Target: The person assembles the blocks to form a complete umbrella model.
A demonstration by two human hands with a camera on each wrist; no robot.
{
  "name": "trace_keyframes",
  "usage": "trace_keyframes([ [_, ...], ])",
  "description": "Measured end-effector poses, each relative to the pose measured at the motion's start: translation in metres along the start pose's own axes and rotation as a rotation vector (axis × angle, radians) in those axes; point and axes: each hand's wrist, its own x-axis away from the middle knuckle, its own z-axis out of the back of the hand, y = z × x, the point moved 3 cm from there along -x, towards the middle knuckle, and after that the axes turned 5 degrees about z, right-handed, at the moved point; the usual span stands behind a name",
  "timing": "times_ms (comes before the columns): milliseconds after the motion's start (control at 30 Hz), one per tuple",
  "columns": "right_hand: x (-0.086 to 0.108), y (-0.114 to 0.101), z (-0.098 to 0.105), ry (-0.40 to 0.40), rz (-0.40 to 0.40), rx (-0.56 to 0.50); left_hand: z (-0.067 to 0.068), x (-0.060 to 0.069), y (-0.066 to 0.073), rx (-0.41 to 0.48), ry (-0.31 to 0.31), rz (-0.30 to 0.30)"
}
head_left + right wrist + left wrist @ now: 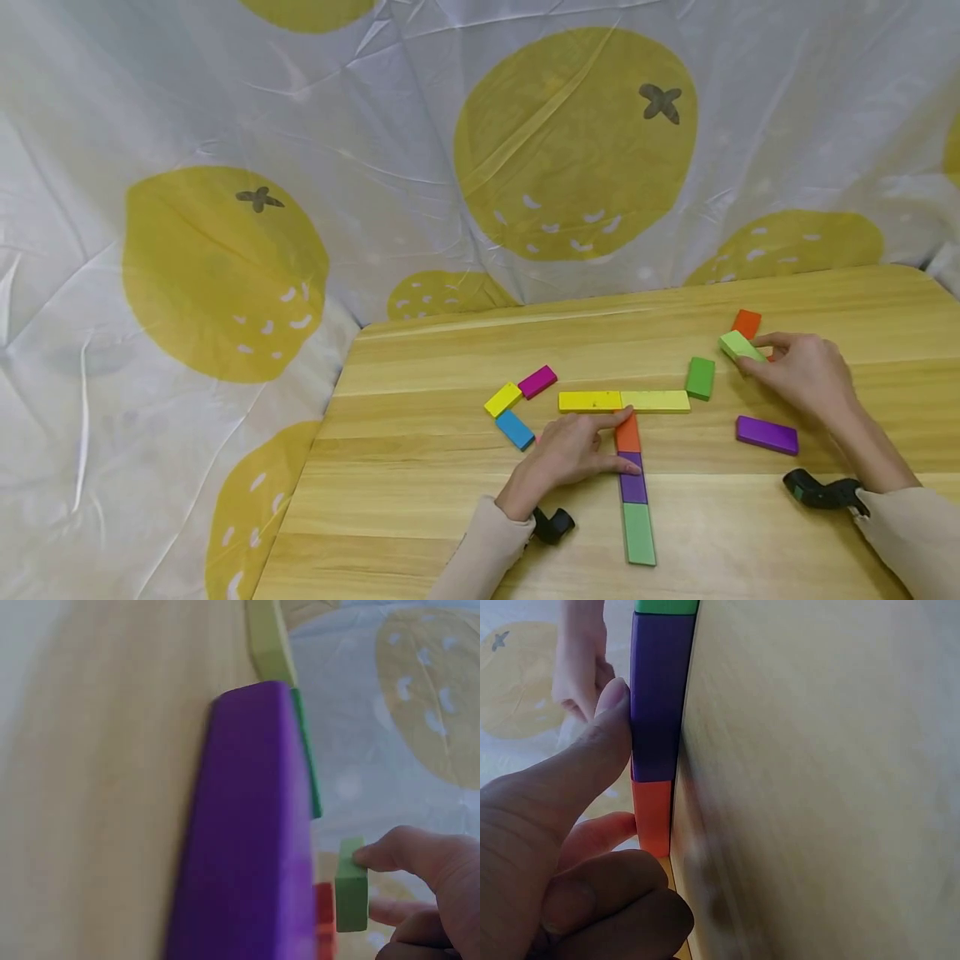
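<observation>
In the head view a column of an orange block (627, 433), a purple block (632, 483) and a pale green block (639, 533) meets a row of a yellow block (589, 402) and a pale yellow one (660, 402). My left hand (566, 454) touches this column: the index fingertip is at the orange block and the thumb (604, 735) rests on the purple block (660, 697). To the right, my right hand (810, 375) pinches a light green block (738, 344) between thumb and fingers, beside a red-orange block (747, 322).
A green block (701, 378) sits off the row's right end. Nearer my right wrist lies a violet block (767, 435), large in the right wrist view. Left of the row are magenta (537, 382), yellow (502, 399) and blue (515, 430) blocks. A lemon-print cloth (390, 208) hangs behind the table.
</observation>
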Motion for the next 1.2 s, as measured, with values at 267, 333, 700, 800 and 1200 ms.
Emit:
trace_keyframes([
  [267,-0.037,-0.021,0.0,-0.067,0.028,-0.006,-0.001,0.0,0.003,-0.017,0.007,-0.001],
  [333,-0.044,-0.024,-0.002,-0.107,0.021,-0.018,-0.001,0.001,0.004,-0.019,0.008,-0.002],
  [700,-0.05,-0.018,-0.02,-0.183,0.011,-0.06,0.0,0.001,0.003,-0.011,-0.001,0.002],
  [800,-0.048,-0.012,-0.02,-0.17,0.029,-0.075,0.0,0.001,0.004,-0.012,-0.002,0.001],
  [1200,-0.043,-0.009,-0.031,-0.076,0.086,-0.107,0.0,0.001,0.001,-0.016,-0.003,0.012],
])
